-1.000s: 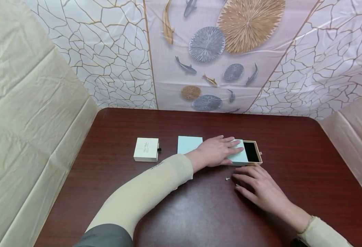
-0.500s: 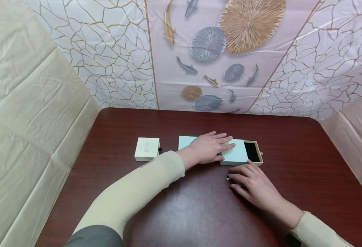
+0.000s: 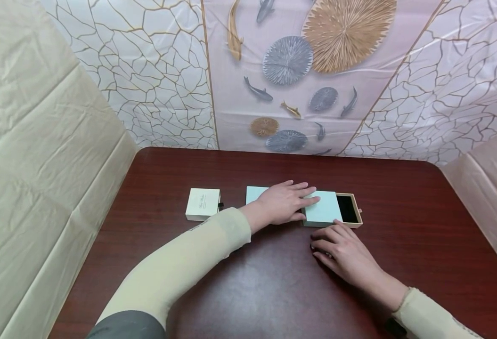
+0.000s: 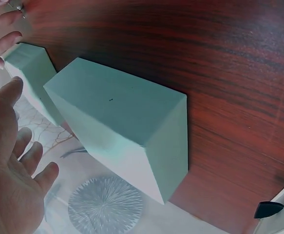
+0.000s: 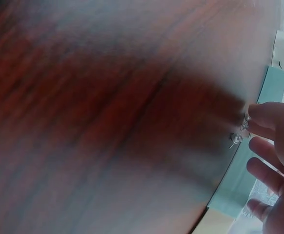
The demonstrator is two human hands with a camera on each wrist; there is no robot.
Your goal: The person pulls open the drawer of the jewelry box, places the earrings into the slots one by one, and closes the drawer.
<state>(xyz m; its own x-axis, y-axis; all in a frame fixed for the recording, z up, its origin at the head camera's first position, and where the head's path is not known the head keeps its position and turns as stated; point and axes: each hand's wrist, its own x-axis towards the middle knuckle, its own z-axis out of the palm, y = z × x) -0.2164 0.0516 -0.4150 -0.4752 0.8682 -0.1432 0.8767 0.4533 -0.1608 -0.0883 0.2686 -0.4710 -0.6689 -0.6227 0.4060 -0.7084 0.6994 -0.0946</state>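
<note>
My left hand (image 3: 283,201) is spread with straight fingers over two pale turquoise boxes, the taller left box (image 3: 256,193) and the flat right box (image 3: 322,207). The left wrist view shows its fingers reaching past the taller box. At the flat box's right end, a cream drawer (image 3: 350,208) with a black lining is pulled part way out. In front of that box my right hand (image 3: 350,254) bends low over the table. Thumb and index fingertip are right beside a small sparkling earring (image 5: 245,122); I cannot tell whether they pinch it. A second silver earring (image 5: 236,140) is close by.
A small white box (image 3: 203,204) with printed lettering and a black pull tab stands left of the turquoise boxes. The dark red-brown table (image 3: 240,292) has a patterned cloth (image 3: 167,84) behind it and plain cream cloth (image 3: 40,188) at the side.
My left hand has slid left, uncovering more of the flat box. My right hand has moved slightly left, and its fingers now cover the nearer view of the earrings.
</note>
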